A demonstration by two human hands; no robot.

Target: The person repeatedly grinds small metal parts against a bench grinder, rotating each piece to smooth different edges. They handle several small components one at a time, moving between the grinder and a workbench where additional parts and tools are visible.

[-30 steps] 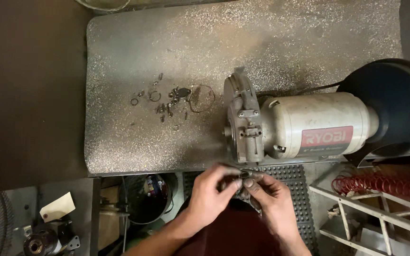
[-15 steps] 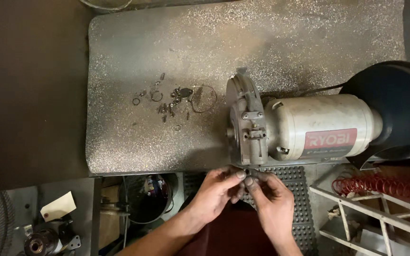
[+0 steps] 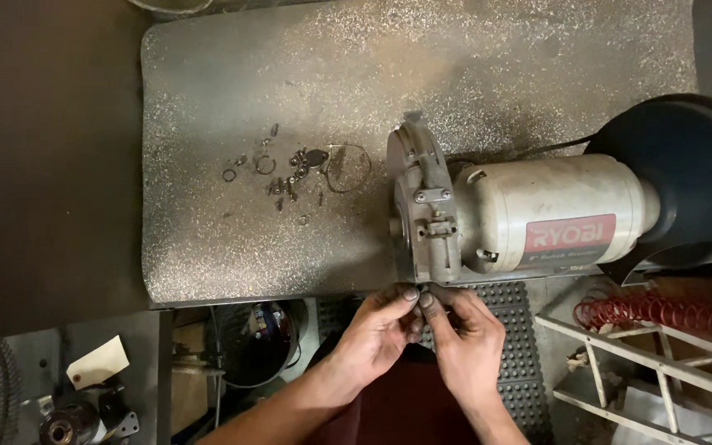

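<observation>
1. Your left hand [image 3: 377, 338] and right hand [image 3: 465, 339] meet fingertip to fingertip at the near edge of the bench, just under the guard [image 3: 419, 210] of the grinder [image 3: 537, 216]. The fingers of both are pinched narrow, as if on some small part between them; what that part is, you cannot tell from here, it is hidden by the fingertips.
2. You keep the pinch off the edge of the mat [image 3: 208, 124], over the studded floor mat [image 3: 512, 305], likely because the guard's lower rim is reached most easily from below there.
3. The grinder lies with its pale motor body running toward 3 o'clock, the bare guard facing 9 o'clock, and a dark wheel cover [image 3: 677, 156] at the far end. A cable [image 3: 537, 151] leaves it toward 1 o'clock.
4. On the motor body, facing you, sits a red rectangular label [image 3: 569, 235] with pale lettering.
5. At 10 o'clock from your hands, small hardware [image 3: 294, 177] is gathered in one patch on the mat: rings, screws, washers and a thin wire loop [image 3: 348, 167], kept together and well apart from the grinder so that nothing rolls away.
6. At 8 o'clock, low down, a cream tag [image 3: 96, 363] with clipped corners lies by dark round parts.
7. At 4 o'clock, a red coiled hose [image 3: 661, 313] rests on a pale rack [image 3: 620, 363].
</observation>
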